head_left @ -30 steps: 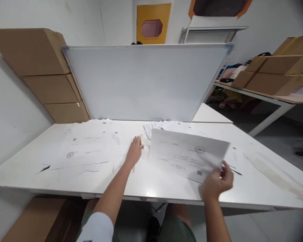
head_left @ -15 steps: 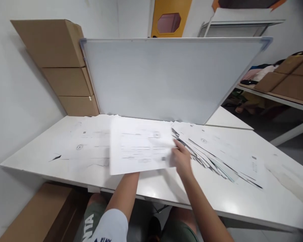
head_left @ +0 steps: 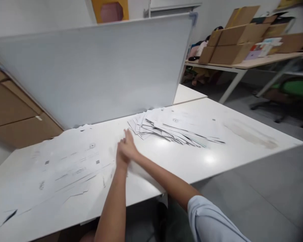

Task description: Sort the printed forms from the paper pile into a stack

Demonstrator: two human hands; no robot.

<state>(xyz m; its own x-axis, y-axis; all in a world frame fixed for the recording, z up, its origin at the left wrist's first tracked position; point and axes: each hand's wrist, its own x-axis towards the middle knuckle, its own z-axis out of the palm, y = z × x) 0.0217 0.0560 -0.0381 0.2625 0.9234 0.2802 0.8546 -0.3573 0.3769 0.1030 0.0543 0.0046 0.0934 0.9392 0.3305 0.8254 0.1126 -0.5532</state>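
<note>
My two hands meet over the white table (head_left: 242,151), between two heaps of printed sheets. My right hand (head_left: 128,146) reaches in from the right with its fingers stretched flat, and nothing shows in it. My left hand (head_left: 120,159) lies just beneath and behind it; its fingers are covered and blurred. To the left, loose sheets (head_left: 65,164) lie spread over the table beside both hands. To the right, a fanned pile of sheets (head_left: 176,129) rests a short way from my fingertips.
A large whiteboard (head_left: 91,70) stands on edge along the back of the table. Brown cardboard boxes (head_left: 12,117) are stacked at the far left. Further right stand another table with boxes (head_left: 232,43) and a green chair (head_left: 295,89).
My right hand carried one sheet from the right pile across to the left spread, and the sheet is no longer in it. The view has swung to the right.
</note>
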